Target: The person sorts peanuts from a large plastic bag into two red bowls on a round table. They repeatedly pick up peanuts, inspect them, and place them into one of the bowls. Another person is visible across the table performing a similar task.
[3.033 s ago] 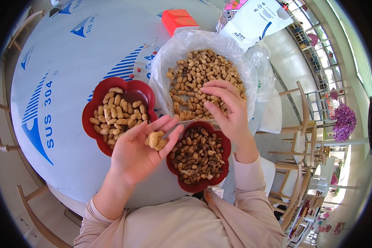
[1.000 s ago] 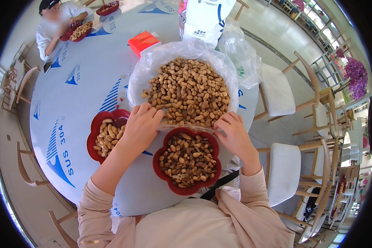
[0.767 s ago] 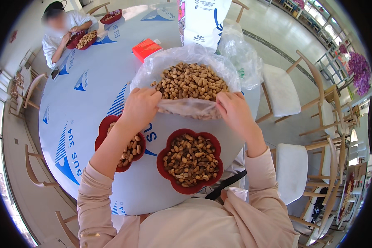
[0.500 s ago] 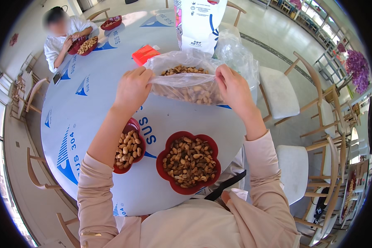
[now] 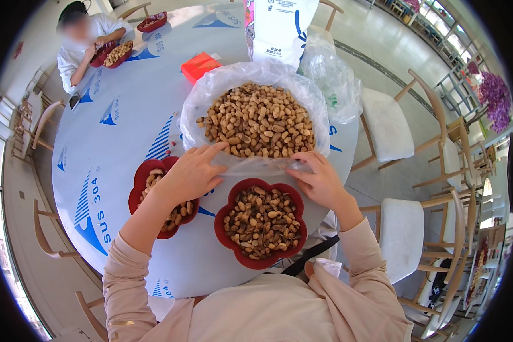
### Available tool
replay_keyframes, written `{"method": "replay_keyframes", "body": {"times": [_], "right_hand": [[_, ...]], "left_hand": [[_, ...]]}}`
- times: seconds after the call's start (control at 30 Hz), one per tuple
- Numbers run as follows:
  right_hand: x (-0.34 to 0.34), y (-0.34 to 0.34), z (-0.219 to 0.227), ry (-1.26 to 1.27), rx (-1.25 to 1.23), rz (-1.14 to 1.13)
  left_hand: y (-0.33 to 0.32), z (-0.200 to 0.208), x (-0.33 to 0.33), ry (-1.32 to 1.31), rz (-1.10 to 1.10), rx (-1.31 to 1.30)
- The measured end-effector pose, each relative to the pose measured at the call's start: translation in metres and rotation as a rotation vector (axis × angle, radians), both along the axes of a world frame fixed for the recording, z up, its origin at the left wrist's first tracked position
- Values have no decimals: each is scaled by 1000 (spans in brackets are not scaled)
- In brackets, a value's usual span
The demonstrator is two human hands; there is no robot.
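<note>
A: Where's the see-through plastic bag (image 5: 192, 108) full of tan peanuts (image 5: 262, 119)?

B: On the round, pale blue-grey table (image 5: 182, 262), just behind the dark red, flower-shaped bowl (image 5: 257, 264) with darker peanuts (image 5: 262, 222). That bowl sits close to the table's near edge.

A: And the hands?

B: The left hand (image 5: 195, 174) is at the bag's near left rim, fingers bent and a bit spread. The right hand (image 5: 320, 181) is at the near right rim, fingers curled. I can't tell if either one pinches the plastic.

A: What could go wrong?

B: If one side gets tugged harder, the floppy rim might dip and peanuts could roll out. The left forearm (image 5: 145, 225) crosses over another dark red bowl (image 5: 135, 196), so a bump could tip it.
</note>
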State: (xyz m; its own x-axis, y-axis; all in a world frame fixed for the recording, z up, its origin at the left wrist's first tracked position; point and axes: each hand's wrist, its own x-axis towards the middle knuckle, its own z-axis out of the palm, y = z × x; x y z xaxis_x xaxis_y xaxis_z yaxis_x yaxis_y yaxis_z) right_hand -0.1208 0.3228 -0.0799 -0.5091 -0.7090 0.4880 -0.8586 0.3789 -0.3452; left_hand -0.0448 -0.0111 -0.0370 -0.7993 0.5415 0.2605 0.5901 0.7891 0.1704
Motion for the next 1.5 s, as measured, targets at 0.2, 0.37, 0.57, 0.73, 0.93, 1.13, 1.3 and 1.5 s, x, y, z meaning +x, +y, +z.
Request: {"method": "replay_keyframes", "body": {"times": [0.2, 0.37, 0.57, 0.73, 0.93, 1.13, 1.3, 1.5], "right_hand": [[15, -8, -11, -213, -187, -230], [22, -13, -21, -173, -109, -181], [30, 6, -20, -327, -64, -53], [30, 20, -1, -537, -270, -19], [-2, 29, 6, -353, -303, -256], [-19, -47, 33, -127, -153, -187], [-33, -77, 22, 55, 23, -197], [-34, -81, 11, 1, -29, -223]], "left_hand": [[3, -22, -9, -165, 201, -17], [7, -18, -6, -201, 276, 106], [6, -6, 4, -387, 246, 6], [10, 0, 22, -180, 211, -30], [30, 24, 57, -261, 451, 651], [44, -9, 75, -694, 458, 2030], [46, -9, 79, -834, 400, 2398], [40, -16, 86, -1031, 208, 2710]]}}
